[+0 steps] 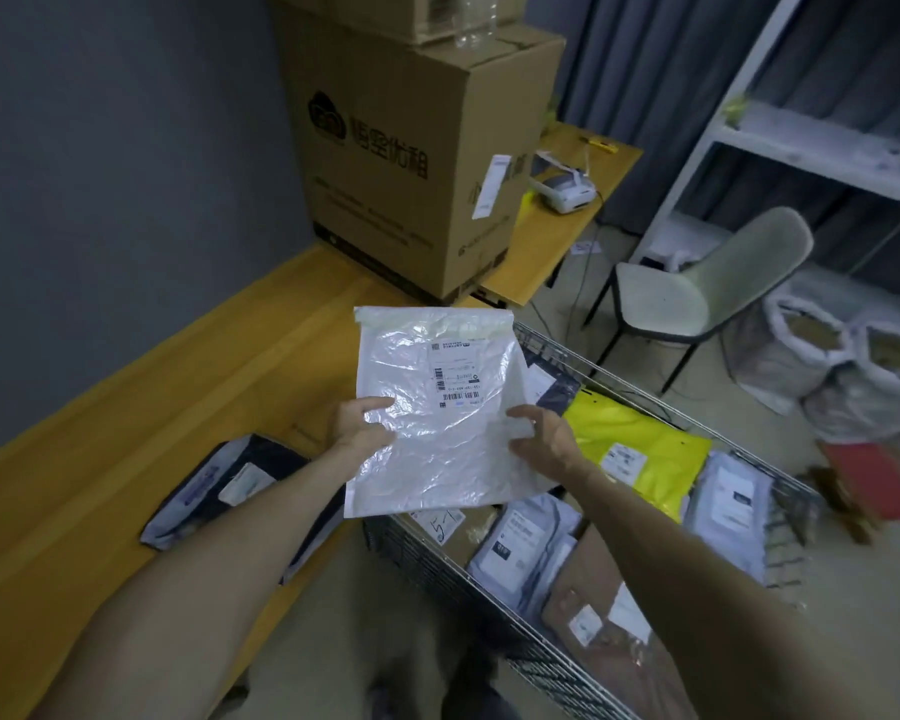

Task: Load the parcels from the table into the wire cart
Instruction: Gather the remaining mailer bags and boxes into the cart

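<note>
A flat white padded parcel (437,407) with a shipping label hangs in the air between the table edge and the wire cart (437,563). My left hand (362,423) pinches its left edge, thumb on top. My right hand (544,433) grips its right edge with curled fingers. The cart holds several parcels: a yellow bag (640,444), grey and white bags (526,543) and brown packets (593,600). A dark grey parcel (219,485) lies on the wooden table (126,433) under my left forearm.
A big cardboard box (406,148) stands on the table's far end. Behind it, a second table carries a label printer (567,192). A pale chair (697,288), white shelving (801,142) and filled sacks (827,356) stand to the right of the cart.
</note>
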